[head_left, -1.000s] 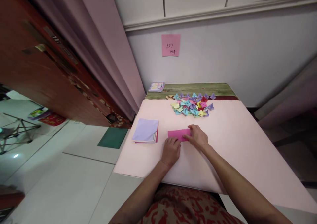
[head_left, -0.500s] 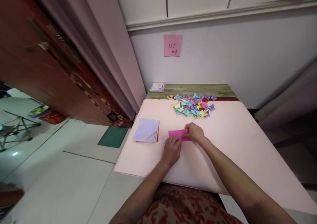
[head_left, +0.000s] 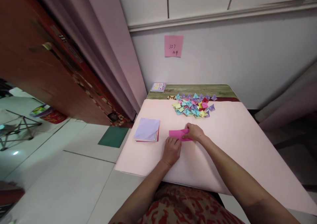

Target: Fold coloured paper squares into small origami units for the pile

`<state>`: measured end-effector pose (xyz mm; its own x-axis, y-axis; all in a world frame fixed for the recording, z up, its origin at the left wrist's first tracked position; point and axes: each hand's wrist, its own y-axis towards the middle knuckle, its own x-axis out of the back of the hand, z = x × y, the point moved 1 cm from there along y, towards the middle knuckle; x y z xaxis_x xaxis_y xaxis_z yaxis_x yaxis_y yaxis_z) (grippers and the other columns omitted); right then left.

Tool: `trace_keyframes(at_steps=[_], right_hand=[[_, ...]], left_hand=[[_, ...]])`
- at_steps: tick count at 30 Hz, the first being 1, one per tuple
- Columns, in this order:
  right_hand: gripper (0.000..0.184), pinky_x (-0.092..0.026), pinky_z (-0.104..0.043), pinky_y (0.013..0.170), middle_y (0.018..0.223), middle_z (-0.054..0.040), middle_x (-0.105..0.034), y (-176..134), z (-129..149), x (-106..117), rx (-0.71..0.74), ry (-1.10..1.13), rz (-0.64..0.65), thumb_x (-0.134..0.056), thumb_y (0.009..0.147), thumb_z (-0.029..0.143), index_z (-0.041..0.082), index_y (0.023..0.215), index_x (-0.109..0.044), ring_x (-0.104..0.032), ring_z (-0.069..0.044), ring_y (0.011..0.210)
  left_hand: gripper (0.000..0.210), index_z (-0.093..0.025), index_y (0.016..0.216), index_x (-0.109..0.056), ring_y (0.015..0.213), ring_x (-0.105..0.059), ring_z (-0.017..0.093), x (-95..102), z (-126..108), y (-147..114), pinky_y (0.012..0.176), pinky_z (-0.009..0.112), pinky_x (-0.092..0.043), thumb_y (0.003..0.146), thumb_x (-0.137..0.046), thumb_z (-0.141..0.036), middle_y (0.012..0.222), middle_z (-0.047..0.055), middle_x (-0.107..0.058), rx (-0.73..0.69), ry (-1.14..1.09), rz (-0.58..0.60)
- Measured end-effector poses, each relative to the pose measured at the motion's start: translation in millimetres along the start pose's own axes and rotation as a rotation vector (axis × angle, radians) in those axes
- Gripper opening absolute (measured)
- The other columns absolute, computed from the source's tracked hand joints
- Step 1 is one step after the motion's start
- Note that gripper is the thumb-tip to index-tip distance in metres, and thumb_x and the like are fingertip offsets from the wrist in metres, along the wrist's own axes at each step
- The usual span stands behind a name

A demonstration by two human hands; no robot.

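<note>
A magenta sheet of origami paper (head_left: 176, 134), folded into a strip, lies on the pale pink table cover (head_left: 223, 144). My left hand (head_left: 171, 149) rests on its near edge with the fingers curled over the paper. At the strip's right end, my right hand (head_left: 194, 132) pinches it between thumb and fingers. To the left lies a stack of square origami paper (head_left: 147, 129), lilac on top. Beyond my hands sits a heap of small folded paper pieces (head_left: 193, 106) in blue, purple, yellow, green, pink and red.
A small printed packet (head_left: 158, 87) lies at the table's far left corner, on the green wood-patterned top (head_left: 198, 89). A pink note (head_left: 173, 46) is stuck to the wall. A red-brown door (head_left: 61, 62) and a mauve curtain (head_left: 116, 46) stand to the left.
Both hands stay on the magenta paper in nearly the same place. The whole view has shifted very slightly.
</note>
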<state>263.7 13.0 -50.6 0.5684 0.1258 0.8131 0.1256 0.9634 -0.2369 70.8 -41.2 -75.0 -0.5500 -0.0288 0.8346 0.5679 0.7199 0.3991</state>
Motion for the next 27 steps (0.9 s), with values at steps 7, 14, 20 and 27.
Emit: trace_keyframes(at_steps=[7,14,20,27], right_hand=[[0.037,-0.041,-0.026,0.052,0.057,0.0035,-0.058,-12,-20,-5,-0.011,0.444,-0.002,-0.084,0.053,0.048,0.02,0.066,-0.063,-0.058,-0.017,0.058],[0.049,-0.053,-0.028,0.058,0.079,-0.001,-0.068,-35,-25,-23,-0.013,1.033,-0.232,-0.075,0.066,0.058,0.019,0.092,-0.06,-0.065,-0.017,0.066],[0.049,-0.057,-0.032,0.062,0.078,-0.0037,-0.071,-46,-20,-34,-0.042,1.255,-0.254,-0.084,0.061,0.05,0.018,0.091,-0.062,-0.067,-0.019,0.066],[0.038,-0.053,-0.028,0.056,0.065,-0.0002,-0.065,-53,-40,-28,-0.061,1.221,-0.253,-0.078,0.071,0.046,0.016,0.09,-0.066,-0.06,-0.014,0.055]], left_hand=[[0.019,-0.02,0.101,-0.066,0.102,-0.055,0.027,3.8,0,-1,0.096,0.05,-0.042,0.091,-0.05,-0.017,0.104,0.012,-0.065,0.026,-0.08,-0.039],[0.023,-0.018,0.083,-0.066,0.077,-0.063,0.019,4.3,-4,12,0.074,0.033,-0.052,0.086,-0.062,-0.041,0.082,0.006,-0.067,0.478,-0.75,-0.118],[0.051,-0.011,0.097,-0.067,0.071,-0.07,0.02,-21.1,-18,51,0.068,0.034,-0.058,0.067,-0.08,-0.05,0.085,0.011,-0.073,0.886,-1.543,-0.054],[0.043,-0.008,0.087,-0.068,0.059,-0.068,0.018,-36.3,-16,56,0.056,0.032,-0.059,0.061,-0.085,-0.037,0.075,0.008,-0.072,0.954,-1.507,-0.184]])
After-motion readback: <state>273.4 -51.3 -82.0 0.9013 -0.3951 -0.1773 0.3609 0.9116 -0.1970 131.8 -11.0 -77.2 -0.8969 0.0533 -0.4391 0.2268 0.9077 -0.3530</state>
